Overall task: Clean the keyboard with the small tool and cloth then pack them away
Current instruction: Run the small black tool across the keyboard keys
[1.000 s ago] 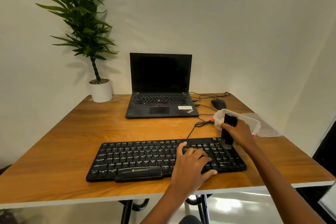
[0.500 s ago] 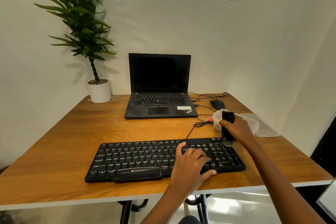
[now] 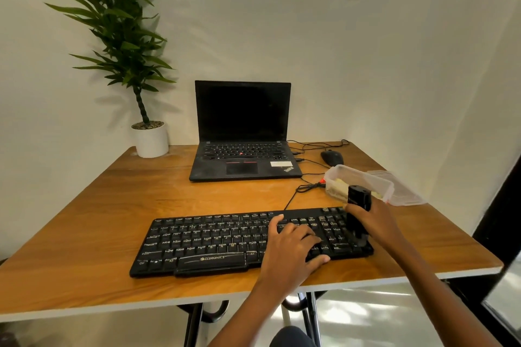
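A black keyboard (image 3: pixel 214 239) lies across the near part of the wooden table (image 3: pixel 112 205). My left hand (image 3: pixel 290 251) rests flat on its right-hand keys with fingers spread. My right hand (image 3: pixel 377 222) grips a small black tool (image 3: pixel 358 200) held upright, its lower end down on the number pad at the keyboard's right end. Behind it stands an open clear plastic box (image 3: pixel 363 180) with something pale yellow inside, perhaps the cloth. Its lid (image 3: pixel 406 194) lies just to the right.
An open black laptop (image 3: pixel 242 132) sits at the back centre, with a black mouse (image 3: pixel 332 157) and loose cables (image 3: pixel 307 186) to its right. A potted plant (image 3: pixel 150 138) stands at the back left corner. The table's right edge runs close to the lid.
My right hand has drawn the tool nearer, from the keyboard's top right corner down over the number pad. My left hand stays on the keys.
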Motion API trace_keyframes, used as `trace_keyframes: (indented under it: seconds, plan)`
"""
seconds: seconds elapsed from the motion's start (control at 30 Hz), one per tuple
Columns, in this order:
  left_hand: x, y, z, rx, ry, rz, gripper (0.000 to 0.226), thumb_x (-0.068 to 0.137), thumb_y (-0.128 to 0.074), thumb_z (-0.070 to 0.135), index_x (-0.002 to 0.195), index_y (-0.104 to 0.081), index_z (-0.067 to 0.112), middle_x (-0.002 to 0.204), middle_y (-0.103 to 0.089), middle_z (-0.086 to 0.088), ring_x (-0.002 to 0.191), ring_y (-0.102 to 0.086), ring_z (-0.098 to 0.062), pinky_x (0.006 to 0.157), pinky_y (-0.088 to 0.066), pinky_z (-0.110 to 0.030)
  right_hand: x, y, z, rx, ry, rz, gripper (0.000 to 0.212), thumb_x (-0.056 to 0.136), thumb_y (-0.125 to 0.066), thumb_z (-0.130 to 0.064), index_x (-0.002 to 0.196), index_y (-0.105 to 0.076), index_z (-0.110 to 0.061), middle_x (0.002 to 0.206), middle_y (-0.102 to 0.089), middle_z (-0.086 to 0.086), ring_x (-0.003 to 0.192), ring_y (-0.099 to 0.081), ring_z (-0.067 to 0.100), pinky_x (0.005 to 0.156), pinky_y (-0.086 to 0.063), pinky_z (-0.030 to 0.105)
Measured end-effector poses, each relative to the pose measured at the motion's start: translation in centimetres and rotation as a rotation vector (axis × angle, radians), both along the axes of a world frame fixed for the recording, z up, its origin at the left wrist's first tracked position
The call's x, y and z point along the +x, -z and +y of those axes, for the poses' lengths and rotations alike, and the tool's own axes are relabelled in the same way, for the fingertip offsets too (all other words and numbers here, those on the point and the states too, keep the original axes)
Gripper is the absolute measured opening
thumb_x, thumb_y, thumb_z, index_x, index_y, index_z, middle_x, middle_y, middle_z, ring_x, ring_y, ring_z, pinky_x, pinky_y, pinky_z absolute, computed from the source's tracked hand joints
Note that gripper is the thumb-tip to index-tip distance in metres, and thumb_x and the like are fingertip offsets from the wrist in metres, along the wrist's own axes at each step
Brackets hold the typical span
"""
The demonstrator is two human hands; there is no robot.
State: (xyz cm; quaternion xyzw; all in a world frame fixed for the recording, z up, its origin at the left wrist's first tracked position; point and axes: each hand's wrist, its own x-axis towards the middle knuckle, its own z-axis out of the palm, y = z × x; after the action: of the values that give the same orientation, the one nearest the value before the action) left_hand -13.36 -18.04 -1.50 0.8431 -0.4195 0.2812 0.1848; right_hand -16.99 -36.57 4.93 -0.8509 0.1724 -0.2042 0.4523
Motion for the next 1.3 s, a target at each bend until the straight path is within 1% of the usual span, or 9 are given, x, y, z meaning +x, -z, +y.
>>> trace_keyframes:
  seconds: [0.27, 0.37, 0.63, 0.83, 0.9, 1.0, 1.17, 1.23, 1.3]
  plan:
    - [0.5, -0.4, -0.1, 0.003, -0.004, 0.022, 0.044, 0.083, -0.037, 0.068, 0.094, -0.069, 0.040, 0.094, -0.063, 0.023, 0.090, -0.059, 0.002, 0.105, -0.018, -0.038, -1.6, -1.2, 0.0, 0.084, 0.097, -0.171, 0.019, 0.088, -0.059, -0.018, 0.106, -0.054, -0.016, 0.091, -0.060, 0.002, 0.084, -0.057, 0.017, 0.062, -0.044, 0.021]
    - [0.6, -0.5, -0.1, -0.009, 0.005, 0.018, 0.042, 0.083, -0.039, 0.067, 0.094, -0.069, 0.040, 0.095, -0.063, 0.023, 0.089, -0.059, 0.002, 0.105, -0.019, -0.038, 0.6, -2.6, -0.5, 0.024, 0.200, -0.272, 0.023, 0.087, -0.062, -0.027, 0.106, -0.056, -0.015, 0.095, -0.059, 0.001, 0.089, -0.056, 0.016, 0.072, -0.046, 0.026]
    - [0.9, -0.2, -0.4, -0.004, 0.001, 0.006, 0.044, 0.083, -0.036, 0.068, 0.093, -0.070, 0.041, 0.093, -0.063, 0.024, 0.088, -0.059, 0.003, 0.104, -0.021, -0.037, 4.2, -0.4, -1.0, -0.068, 0.089, -0.085, 0.047, 0.086, -0.062, -0.036, 0.127, -0.050, -0.016, 0.110, -0.058, -0.003, 0.103, -0.054, 0.016, 0.092, -0.046, 0.038]
    - [0.9, -0.2, -0.3, -0.004, 0.001, -0.004, 0.045, 0.084, -0.035, 0.068, 0.093, -0.070, 0.040, 0.093, -0.063, 0.024, 0.088, -0.059, 0.003, 0.104, -0.021, -0.038, 0.0, -0.1, -1.3, 0.134, 0.054, -0.109, 0.025, 0.090, -0.057, -0.016, 0.114, -0.054, -0.014, 0.096, -0.062, 0.004, 0.082, -0.058, 0.011, 0.058, -0.047, 0.015]
    - [0.9, -0.2, -0.3, -0.006, 0.005, -0.007, 0.045, 0.085, -0.036, 0.067, 0.093, -0.070, 0.039, 0.093, -0.064, 0.023, 0.088, -0.059, 0.002, 0.104, -0.021, -0.038, -1.7, 0.3, -1.3, 0.213, 0.037, -0.132, 0.013, 0.089, -0.057, -0.011, 0.100, -0.054, -0.017, 0.086, -0.061, 0.003, 0.079, -0.060, 0.016, 0.049, -0.047, 0.017]
    - [1.0, -0.1, -0.4, -0.022, 0.006, -0.018, 0.045, 0.085, -0.037, 0.067, 0.093, -0.070, 0.038, 0.093, -0.064, 0.022, 0.088, -0.060, 0.001, 0.104, -0.021, -0.038, -2.7, 1.0, -1.8, 0.167, 0.050, -0.098, 0.012, 0.088, -0.059, -0.013, 0.093, -0.053, -0.022, 0.087, -0.063, 0.011, 0.082, -0.061, 0.029, 0.054, -0.050, 0.025]
    - [1.0, -0.1, -0.4, -0.024, 0.003, -0.011, 0.044, 0.084, -0.038, 0.066, 0.093, -0.070, 0.038, 0.092, -0.064, 0.021, 0.087, -0.060, 0.000, 0.105, -0.020, -0.039, -2.5, 0.0, -1.4, 0.344, 0.146, -0.294, 0.022, 0.089, -0.058, -0.018, 0.111, -0.052, -0.017, 0.091, -0.062, 0.004, 0.085, -0.061, 0.019, 0.063, -0.051, 0.026]
    - [0.9, -0.1, -0.4, -0.018, 0.006, -0.002, 0.043, 0.084, -0.038, 0.066, 0.094, -0.070, 0.038, 0.093, -0.064, 0.022, 0.088, -0.060, 0.000, 0.105, -0.020, -0.039, -2.4, 0.4, -0.9, 0.303, 0.089, -0.210, 0.021, 0.090, -0.057, -0.019, 0.109, -0.049, -0.018, 0.090, -0.060, 0.000, 0.082, -0.059, 0.011, 0.055, -0.049, 0.018]
    - [0.9, -0.1, -0.3, -0.015, 0.003, -0.006, 0.043, 0.084, -0.038, 0.066, 0.094, -0.070, 0.039, 0.093, -0.064, 0.022, 0.088, -0.060, 0.000, 0.105, -0.019, -0.039, -2.5, 0.7, -0.8, 0.238, 0.040, -0.003, 0.012, 0.091, -0.056, -0.022, 0.099, -0.052, -0.013, 0.082, -0.061, 0.004, 0.075, -0.059, 0.015, 0.057, -0.051, 0.024]
